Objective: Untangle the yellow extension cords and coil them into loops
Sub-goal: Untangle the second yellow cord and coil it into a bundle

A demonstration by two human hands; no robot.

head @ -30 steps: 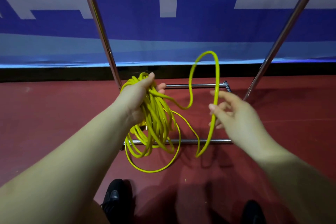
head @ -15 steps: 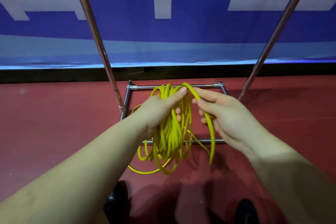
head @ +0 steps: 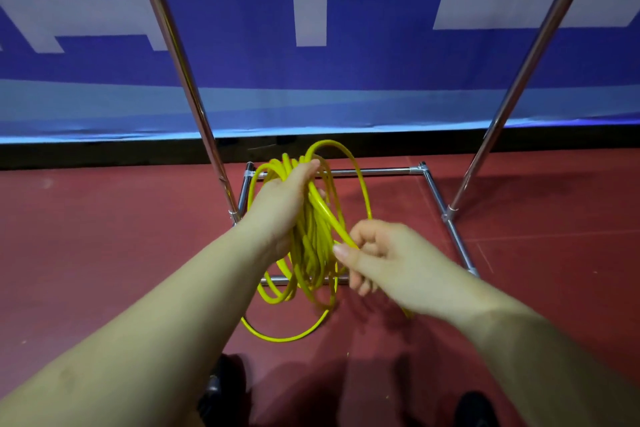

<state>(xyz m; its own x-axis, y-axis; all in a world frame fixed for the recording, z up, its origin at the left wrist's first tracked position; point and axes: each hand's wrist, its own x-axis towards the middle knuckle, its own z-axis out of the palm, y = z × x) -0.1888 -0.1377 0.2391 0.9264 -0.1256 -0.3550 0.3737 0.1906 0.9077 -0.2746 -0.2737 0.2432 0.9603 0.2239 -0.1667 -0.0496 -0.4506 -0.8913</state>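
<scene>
The left hand (head: 284, 204) grips a bundle of yellow cord (head: 313, 253) loops, while the right hand (head: 384, 260) pinches one strand above the red floor (head: 104, 236).

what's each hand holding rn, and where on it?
Left hand grips the bundled loops of the yellow cord near their top. Right hand pinches a single strand of the same cord, lower down, beside the bundle.
</scene>
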